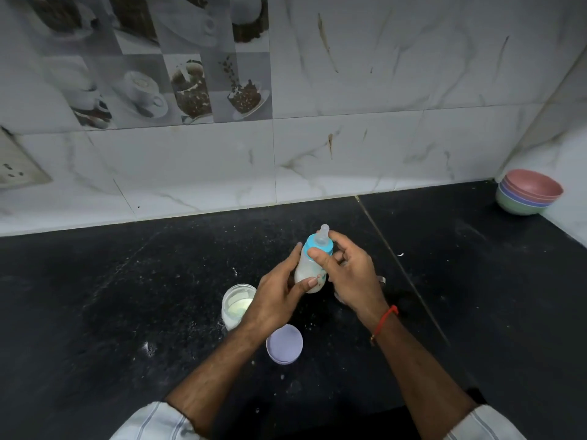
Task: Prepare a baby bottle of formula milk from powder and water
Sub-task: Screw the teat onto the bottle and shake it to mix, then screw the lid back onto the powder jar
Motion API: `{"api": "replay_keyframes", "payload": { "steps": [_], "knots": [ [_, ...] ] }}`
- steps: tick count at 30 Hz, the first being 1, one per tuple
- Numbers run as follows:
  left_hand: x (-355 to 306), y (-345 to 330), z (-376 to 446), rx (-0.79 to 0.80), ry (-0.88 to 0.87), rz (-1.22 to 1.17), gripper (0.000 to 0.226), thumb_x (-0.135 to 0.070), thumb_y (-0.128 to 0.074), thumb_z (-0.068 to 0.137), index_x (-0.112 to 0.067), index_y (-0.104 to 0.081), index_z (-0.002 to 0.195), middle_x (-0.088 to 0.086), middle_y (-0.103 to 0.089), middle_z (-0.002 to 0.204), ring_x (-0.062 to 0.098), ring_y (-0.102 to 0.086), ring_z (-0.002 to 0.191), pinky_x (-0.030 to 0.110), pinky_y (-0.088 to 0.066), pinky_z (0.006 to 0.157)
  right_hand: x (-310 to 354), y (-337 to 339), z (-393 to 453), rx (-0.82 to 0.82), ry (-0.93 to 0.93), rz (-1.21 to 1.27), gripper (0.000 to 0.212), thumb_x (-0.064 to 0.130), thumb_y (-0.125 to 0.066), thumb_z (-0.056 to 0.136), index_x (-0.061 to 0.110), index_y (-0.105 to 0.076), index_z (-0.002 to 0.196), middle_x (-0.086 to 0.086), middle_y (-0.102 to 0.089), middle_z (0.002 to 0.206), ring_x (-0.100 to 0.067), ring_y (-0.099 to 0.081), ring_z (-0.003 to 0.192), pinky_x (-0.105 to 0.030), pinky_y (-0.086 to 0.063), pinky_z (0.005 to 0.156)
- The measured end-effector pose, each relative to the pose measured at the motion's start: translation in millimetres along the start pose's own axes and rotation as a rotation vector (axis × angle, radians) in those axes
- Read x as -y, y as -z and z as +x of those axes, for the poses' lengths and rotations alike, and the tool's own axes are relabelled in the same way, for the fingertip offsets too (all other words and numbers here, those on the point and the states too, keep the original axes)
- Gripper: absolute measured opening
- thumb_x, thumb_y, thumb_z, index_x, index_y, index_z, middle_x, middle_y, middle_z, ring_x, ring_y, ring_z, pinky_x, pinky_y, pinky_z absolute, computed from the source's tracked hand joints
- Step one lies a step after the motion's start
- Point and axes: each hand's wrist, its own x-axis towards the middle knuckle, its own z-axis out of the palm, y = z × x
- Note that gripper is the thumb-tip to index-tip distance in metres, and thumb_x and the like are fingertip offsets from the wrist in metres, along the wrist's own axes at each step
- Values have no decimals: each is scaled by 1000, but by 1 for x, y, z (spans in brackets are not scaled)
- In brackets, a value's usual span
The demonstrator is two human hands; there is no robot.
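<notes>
Lilac lid [284, 343] lies nearest on the black counter [127, 296], open powder jar [236, 306] at its ten o'clock. Left hand [274, 300] clasps the milky bottle [309, 271] body; right hand [352, 277] pinches its blue collar [317, 246] at twelve o'clock.

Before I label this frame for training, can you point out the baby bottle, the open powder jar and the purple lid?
baby bottle [309, 274]: head view, on its milky body between the hands.
powder jar [236, 304]: head view, on its open mouth.
purple lid [284, 343]: head view, on its middle.
</notes>
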Motion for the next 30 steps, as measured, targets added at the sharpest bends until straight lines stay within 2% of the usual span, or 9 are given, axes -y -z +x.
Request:
{"api": "replay_keyframes", "payload": {
  "steps": [3,7,10,14,18,21,24,25,30],
  "knots": [
    [8,11,6,-54,101,108,94,-32,-78,91,-24,-19,164,-2,-48,155,11,-66,111,31,-57,96,-13,-9,18,-58,-38,-96,49,42,-75,89,21,-63,132,6,-67,83,1,-65,78,-16,-54,65],
    [19,28,0,-167,86,105,79,-26,-75,93,-25,-32,159,-7,-52,151,7,-65,108,15,-53,85,-36,-31,42,-34,-107,-199,52,46,-74,88,22,-62,133,1,-70,116,-20,-63,111,-34,-55,86],
    [28,39,-9,-257,48,60,62,-19,-74,94,-28,-49,150,-14,-65,132,7,-68,101,27,-58,93,-48,-45,49,21,-149,-324,50,40,-70,93,18,-59,136,3,-64,116,-15,-53,110,-30,-42,84],
    [38,51,-17,-393,43,3,43,-18,-71,96,-31,-63,137,-13,-73,112,12,-67,96,38,-59,91,-71,-58,49,55,-150,-375,48,40,-72,92,16,-61,133,-6,-69,124,-25,-64,115,-36,-53,91],
    [53,59,-24,-432,87,24,40,-26,-71,96,-35,-64,134,-17,-72,112,13,-63,107,45,-57,95,-86,-58,51,67,-109,-391,55,42,-74,89,15,-58,135,-8,-65,131,-27,-62,122,-41,-53,99],
    [68,62,-31,-355,128,67,54,-50,-73,90,-47,-53,140,-22,-61,134,14,-52,128,51,-49,108,-86,-55,41,82,-108,-447,82,46,-71,92,12,-34,156,-11,-41,156,-28,-43,143,-42,-42,111],
    [87,64,-39,-205,191,114,95,-77,-66,73,-52,-23,155,-25,-35,159,12,-29,147,51,-29,122,-83,-53,6,-108,166,-524,82,48,-69,91,15,-33,157,-10,-41,146,-22,-48,132,-36,-49,100],
    [93,63,-41,-171,207,120,105,-81,-66,69,-53,-15,157,-23,-28,162,11,-24,149,50,-23,123,-83,-55,-7,-100,235,-538,83,52,-69,89,16,-35,156,-8,-44,141,-19,-49,127,-33,-50,96],
    [116,56,-49,-86,326,201,127,-88,-67,56,-49,-5,159,-9,-33,163,17,-18,152,48,-13,121,-93,-71,-51,533,54,-771,109,80,-63,75,26,-22,160,2,-27,148,-20,-34,135,-39,-44,109]
  ]
}}
